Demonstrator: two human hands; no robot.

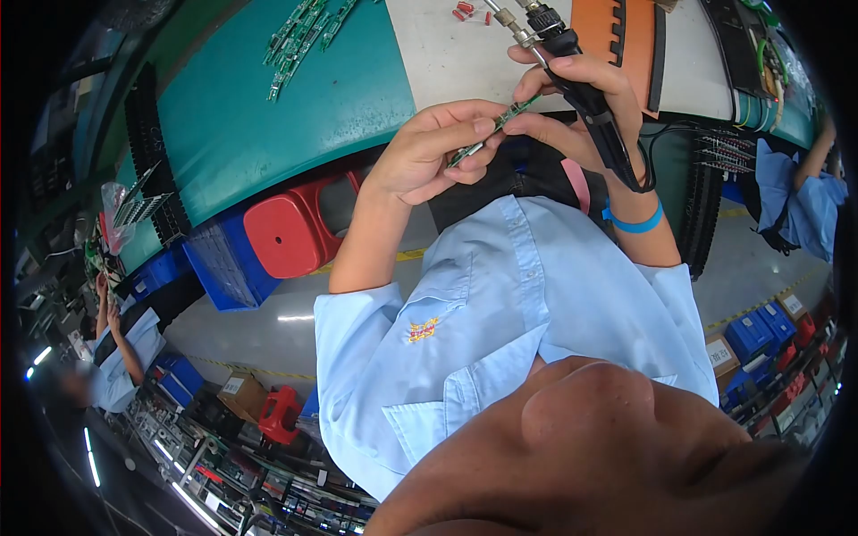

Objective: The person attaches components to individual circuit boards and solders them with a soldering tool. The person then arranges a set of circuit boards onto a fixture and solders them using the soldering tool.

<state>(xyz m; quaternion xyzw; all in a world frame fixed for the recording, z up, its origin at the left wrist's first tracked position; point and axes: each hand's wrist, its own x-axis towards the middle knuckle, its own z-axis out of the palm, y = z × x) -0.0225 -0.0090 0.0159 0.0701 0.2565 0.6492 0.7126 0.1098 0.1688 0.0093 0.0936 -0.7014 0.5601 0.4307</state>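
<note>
Fingers are closed at both hands: my right hand (624,94) grips the tool (592,107) while also pinching the board (508,116), which my left hand (416,152) clamps at the table's (313,98) near edge. Tool weight could twist the board loose. Tip cut off; board's parts too small to verify.

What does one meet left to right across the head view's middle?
Clear plastic bag, red plastic stool, left hand with thin green circuit board, right hand with black-handled tool, co-worker in light-blue shirt.
</note>
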